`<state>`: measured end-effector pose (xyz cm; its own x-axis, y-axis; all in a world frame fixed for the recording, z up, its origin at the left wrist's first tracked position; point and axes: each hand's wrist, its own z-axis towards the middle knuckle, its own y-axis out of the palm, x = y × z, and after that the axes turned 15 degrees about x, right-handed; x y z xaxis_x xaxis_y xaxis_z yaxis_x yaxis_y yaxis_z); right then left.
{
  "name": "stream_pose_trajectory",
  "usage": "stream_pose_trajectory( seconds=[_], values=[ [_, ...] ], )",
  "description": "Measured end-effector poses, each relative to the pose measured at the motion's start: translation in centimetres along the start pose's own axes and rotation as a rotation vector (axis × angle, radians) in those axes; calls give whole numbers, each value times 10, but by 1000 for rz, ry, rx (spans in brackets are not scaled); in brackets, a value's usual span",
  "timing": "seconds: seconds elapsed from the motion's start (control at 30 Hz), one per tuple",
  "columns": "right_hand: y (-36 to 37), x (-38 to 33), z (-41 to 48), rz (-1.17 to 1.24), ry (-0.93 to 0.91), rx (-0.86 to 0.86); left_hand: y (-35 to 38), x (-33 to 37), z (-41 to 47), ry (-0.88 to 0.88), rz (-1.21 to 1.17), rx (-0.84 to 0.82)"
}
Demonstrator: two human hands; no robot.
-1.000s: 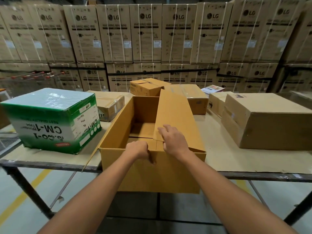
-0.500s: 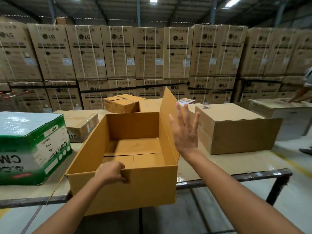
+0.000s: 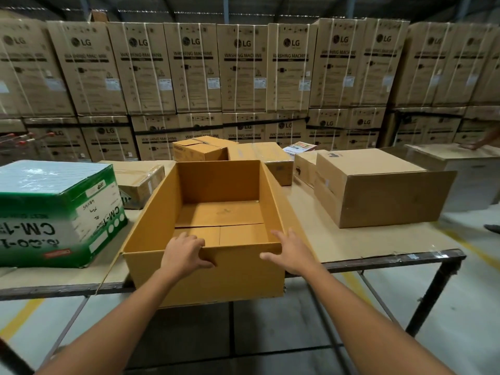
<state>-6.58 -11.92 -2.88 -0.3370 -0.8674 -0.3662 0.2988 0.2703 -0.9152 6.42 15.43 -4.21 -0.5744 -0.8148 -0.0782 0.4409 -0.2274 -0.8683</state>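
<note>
An open, empty yellow-brown carton (image 3: pixel 221 190) sits on the table (image 3: pixel 378 242), its near end hanging over the front edge. My left hand (image 3: pixel 184 253) grips the near wall's rim, fingers inside and thumb outside. My right hand (image 3: pixel 293 253) lies with spread fingers at the carton's near right corner, thumb against the front wall. The right flap is folded down outward.
A green and white box (image 3: pixel 54 212) stands left of the carton, a large closed brown box (image 3: pixel 378 190) to its right. Smaller cartons (image 3: pixel 200 150) sit behind. Stacked washing-machine boxes (image 3: pixel 243 66) form a wall at the back. Another person's hand (image 3: pixel 473 145) rests on a far-right surface.
The carton's right flap, upright before, now lies folded down outward. My right hand dropped from mid-air to the near right corner. My left hand kept its grip on the near wall.
</note>
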Motion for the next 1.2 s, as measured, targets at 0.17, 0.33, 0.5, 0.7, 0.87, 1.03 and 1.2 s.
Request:
stream_pose_trajectory(
  seconds=[0.17, 0.33, 0.5, 0.7, 0.87, 1.03, 1.2],
  values=[
    [4, -10, 2, -261, -21, 147, 2, -6, -3, 34, 59, -38],
    [5, -29, 22, -310, -274, 168, -17, -26, 14, -203, -46, -34],
    [11, -40, 52, -234, -176, -13, -6, -76, 0, -694, 108, 72],
    [16, -31, 74, -247, -113, -35, 8, -71, 21, -763, 18, 132],
    [16, -32, 73, -350, -143, -73, 12, -96, 19, -537, -25, -61],
    [15, -42, 59, -370, -72, 99, 2, -113, 2, -326, -107, -186],
    [15, -56, 30, -322, -128, 162, -15, -87, -18, -360, -99, -133]
  ],
)
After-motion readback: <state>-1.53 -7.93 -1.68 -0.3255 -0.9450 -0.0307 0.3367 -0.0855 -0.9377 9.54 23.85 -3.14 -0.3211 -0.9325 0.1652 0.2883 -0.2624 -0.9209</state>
